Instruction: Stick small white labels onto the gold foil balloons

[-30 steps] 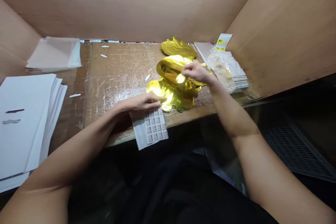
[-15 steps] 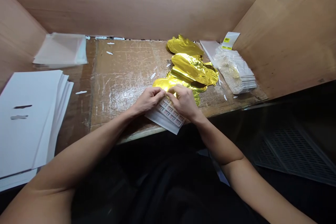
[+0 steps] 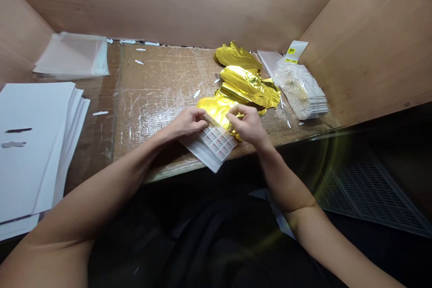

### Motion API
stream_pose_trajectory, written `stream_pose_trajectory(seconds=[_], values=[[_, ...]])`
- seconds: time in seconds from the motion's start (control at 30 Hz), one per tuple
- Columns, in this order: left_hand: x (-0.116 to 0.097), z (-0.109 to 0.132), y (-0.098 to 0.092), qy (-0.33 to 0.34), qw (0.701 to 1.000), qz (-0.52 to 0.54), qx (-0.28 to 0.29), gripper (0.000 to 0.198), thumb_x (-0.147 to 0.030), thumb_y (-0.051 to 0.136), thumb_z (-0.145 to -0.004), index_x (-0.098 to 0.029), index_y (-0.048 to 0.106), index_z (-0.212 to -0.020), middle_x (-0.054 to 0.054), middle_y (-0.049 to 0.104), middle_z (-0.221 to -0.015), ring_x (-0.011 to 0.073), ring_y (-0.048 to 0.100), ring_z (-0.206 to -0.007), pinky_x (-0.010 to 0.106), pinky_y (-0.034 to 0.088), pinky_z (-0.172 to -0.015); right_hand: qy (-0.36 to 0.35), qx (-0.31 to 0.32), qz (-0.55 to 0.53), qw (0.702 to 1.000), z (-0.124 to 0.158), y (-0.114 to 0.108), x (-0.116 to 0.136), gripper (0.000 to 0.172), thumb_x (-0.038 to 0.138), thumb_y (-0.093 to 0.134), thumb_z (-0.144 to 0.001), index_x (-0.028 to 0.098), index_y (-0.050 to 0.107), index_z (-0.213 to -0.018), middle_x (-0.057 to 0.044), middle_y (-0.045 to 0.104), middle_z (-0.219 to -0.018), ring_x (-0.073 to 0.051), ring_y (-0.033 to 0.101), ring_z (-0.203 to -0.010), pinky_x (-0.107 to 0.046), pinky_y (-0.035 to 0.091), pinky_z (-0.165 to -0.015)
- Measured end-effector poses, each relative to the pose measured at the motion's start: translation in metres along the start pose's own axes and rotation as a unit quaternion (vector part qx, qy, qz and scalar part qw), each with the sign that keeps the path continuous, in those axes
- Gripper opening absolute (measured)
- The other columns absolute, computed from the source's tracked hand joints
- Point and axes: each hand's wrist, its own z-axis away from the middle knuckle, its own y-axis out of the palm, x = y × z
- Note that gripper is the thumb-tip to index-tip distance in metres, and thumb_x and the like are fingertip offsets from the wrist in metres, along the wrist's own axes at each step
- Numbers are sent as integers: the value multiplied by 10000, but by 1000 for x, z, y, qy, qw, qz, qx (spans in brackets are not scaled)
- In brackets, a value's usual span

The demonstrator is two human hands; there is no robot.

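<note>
My left hand pinches the upper left edge of a sticker sheet, white with rows of small printed labels. The sheet's lower corner sticks out past the table's front edge. My right hand is lifted just off the sheet's upper right side, its thumb and forefinger pressed together; anything between them is too small to make out. Beneath and behind both hands lies a flat gold foil balloon. Further back are more folded gold foil pieces and a gold stack.
White cards with slots are stacked at the left, with clear plastic bags behind. On the right sits a pile of packed white packets beside a yellow-marked label. Wooden walls enclose the table. White scraps are scattered about.
My right hand has moved right, away from my left, where the two had met at the sheet's top. The sheet has shifted slightly left with my left hand.
</note>
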Motion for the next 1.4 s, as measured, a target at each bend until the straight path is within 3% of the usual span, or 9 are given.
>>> stream_pose_trajectory(seconds=[0.2, 0.43, 0.6, 0.77, 0.9, 1.13, 1.23, 1.33, 1.4], values=[[8, -2, -13, 148, 971, -178, 62, 201, -281, 583, -827, -213, 770, -807, 67, 798, -1274, 282, 678, -1227, 436, 525, -1100, 137, 187, 82, 969, -20, -21, -4, 310, 343, 611, -965, 190, 572, -698, -1, 589, -548, -134, 554, -480, -254, 377, -506], [10, -1, -10, 127, 969, -196, 83, 167, -242, 580, -791, -225, 743, -758, 36, 769, -1382, 289, 659, -1283, 445, 538, -1128, 95, 68, 437, 892, -14, -17, -2, 402, 538, 681, -980, 150, 733, -892, -168, 762, -914, -251, 675, -846, -327, 444, -738], [10, -2, -13, 143, 973, -164, 76, 173, -226, 594, -807, -220, 767, -809, 62, 777, -1359, 289, 667, -1230, 462, 541, -1089, -81, 112, 248, 959, -18, -15, -29, 276, 419, 713, -963, 184, 654, -831, -36, 692, -879, -159, 552, -793, -277, 382, -733], [-1, 4, -6, 223, 963, -150, 8, 167, -179, 606, -809, -217, 768, -803, 70, 766, -1370, 294, 604, -1228, 498, 487, -1130, -22, 157, 106, 982, -28, -14, -35, 327, 353, 601, -976, 180, 580, -700, 49, 493, -652, -110, 429, -646, -262, 301, -628], [-8, 7, 6, 215, 959, -167, 83, 153, -154, 595, -806, -207, 737, -786, 74, 767, -1365, 288, 601, -1171, 484, 512, -1070, -38, 200, 63, 977, -55, -40, -29, 325, 390, 640, -963, 161, 639, -732, 48, 554, -657, -89, 456, -619, -254, 342, -604], [-1, 1, 5, 54, 997, -52, -2, 218, -326, 590, -871, -176, 745, -897, 50, 747, -849, 199, 646, -809, 323, 523, -771, -42, -141, 239, 960, -120, -134, -37, 633, 589, 506, -1057, 119, 624, -651, -166, 731, -914, -195, 692, -941, -348, 411, -691], [0, -1, 6, 5, 999, 11, -49, 235, -369, 605, -862, -167, 672, -763, 9, 636, -700, 155, 568, -660, 274, 443, -629, -107, -153, 261, 947, -85, -100, -24, 421, 417, 559, -1083, 119, 713, -829, -160, 736, -970, -221, 679, -953, -387, 470, -797], [-2, 1, 9, -3, 997, 41, -67, 238, -371, 621, -860, -161, 657, -753, -6, 595, -695, 133, 526, -643, 255, 402, -603, -164, 14, 218, 962, -31, -33, -9, 194, 286, 626, -1045, 171, 761, -966, -84, 746, -967, -198, 659, -872, -365, 507, -830], [-5, 3, 11, -6, 996, 54, -73, 234, -371, 625, -862, -162, 645, -760, -19, 551, -675, 120, 478, -619, 247, 369, -581, -171, 25, 216, 961, -6, 2, -4, 181, 257, 612, -1046, 179, 760, -979, -83, 723, -968, -208, 646, -881, -356, 497, -833]])
